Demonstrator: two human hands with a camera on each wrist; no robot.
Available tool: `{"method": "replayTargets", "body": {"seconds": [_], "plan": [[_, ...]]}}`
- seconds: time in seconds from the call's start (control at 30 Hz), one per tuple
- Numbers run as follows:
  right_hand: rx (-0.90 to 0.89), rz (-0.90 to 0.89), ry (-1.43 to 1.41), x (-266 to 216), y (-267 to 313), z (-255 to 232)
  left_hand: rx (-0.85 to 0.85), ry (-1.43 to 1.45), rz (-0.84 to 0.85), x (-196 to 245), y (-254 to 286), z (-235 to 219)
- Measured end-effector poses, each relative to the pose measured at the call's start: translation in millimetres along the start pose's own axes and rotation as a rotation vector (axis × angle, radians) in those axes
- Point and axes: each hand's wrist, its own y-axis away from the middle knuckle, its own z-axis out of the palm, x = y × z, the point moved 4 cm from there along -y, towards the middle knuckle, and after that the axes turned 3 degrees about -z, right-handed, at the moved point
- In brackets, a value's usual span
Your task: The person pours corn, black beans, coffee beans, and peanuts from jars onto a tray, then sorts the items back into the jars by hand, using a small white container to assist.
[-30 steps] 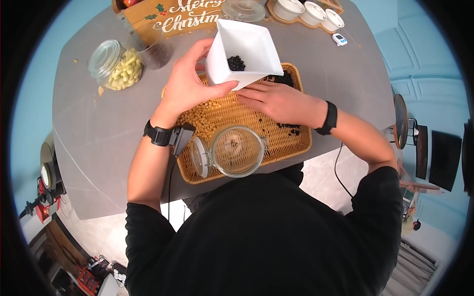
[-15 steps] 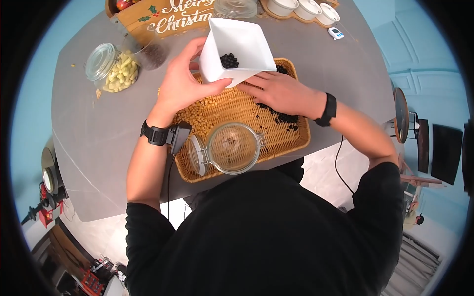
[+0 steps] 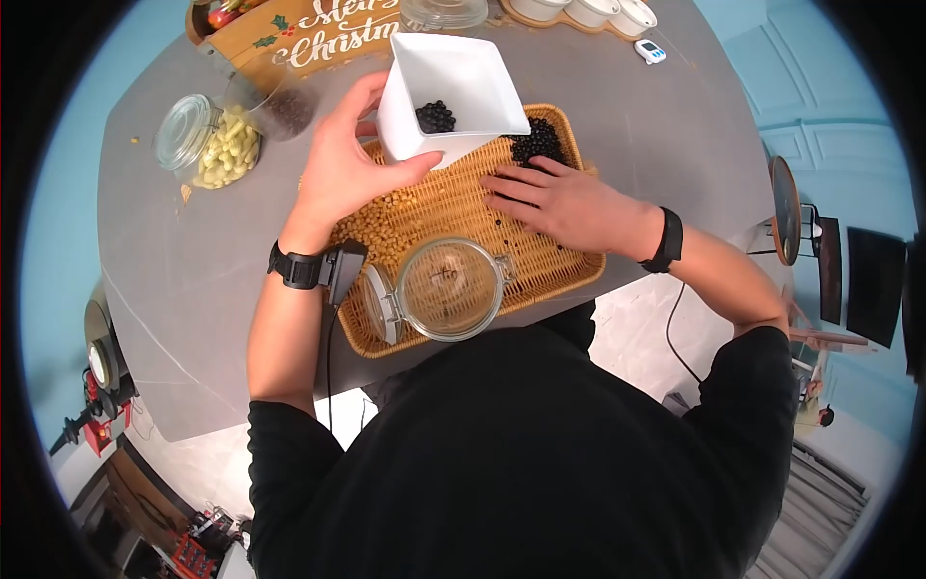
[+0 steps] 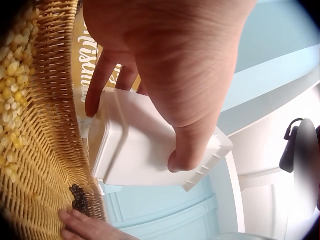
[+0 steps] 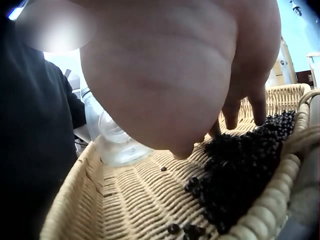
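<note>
My left hand [image 3: 352, 174] grips a white square tub [image 3: 473, 77] from its left side, thumb on the near wall. The tub is tilted, its mouth toward the right, over the far part of a wicker basket [image 3: 463, 207]. A small heap of black beans [image 3: 436, 117] lies inside it. Over the basket's right half, my right hand [image 3: 588, 212] reaches with fingers extended and slightly spread. In the right wrist view its fingertips point down at a pile of black beans [image 5: 240, 165] along the basket's wall.
Corn kernels [image 3: 376, 236] fill the basket's left side. An open clip-top glass jar [image 3: 449, 289] stands at its near edge. Farther off are a jar of pale pieces [image 3: 227, 150], a clear cup [image 3: 286, 111], a wooden Christmas box [image 3: 328, 39], white pots [image 3: 588, 12] and a timer [image 3: 650, 51].
My right hand has moved away from the tub's lip, rightward and nearer the body, uncovering black beans in the far right corner. My left hand still holds the tub tilted.
</note>
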Motion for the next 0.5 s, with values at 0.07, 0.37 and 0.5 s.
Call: {"method": "replayTargets", "body": {"seconds": [0.07, 0.37, 0.5], "plan": [[-0.069, 0.005, 0.053, 2.7, 7.0, 7.6, -0.005, -0.002, -0.002, 1.3, 0.6, 0.0], [-0.047, -0.143, -0.040, -34.2, 18.9, 11.6, -0.008, -0.020, 0.007, 2.0, 0.1, -1.6], [-0.084, -0.071, 0.071, -24.0, 26.7, -0.8, -0.014, -0.003, -0.003, 1.9, 0.3, -0.9]]}}
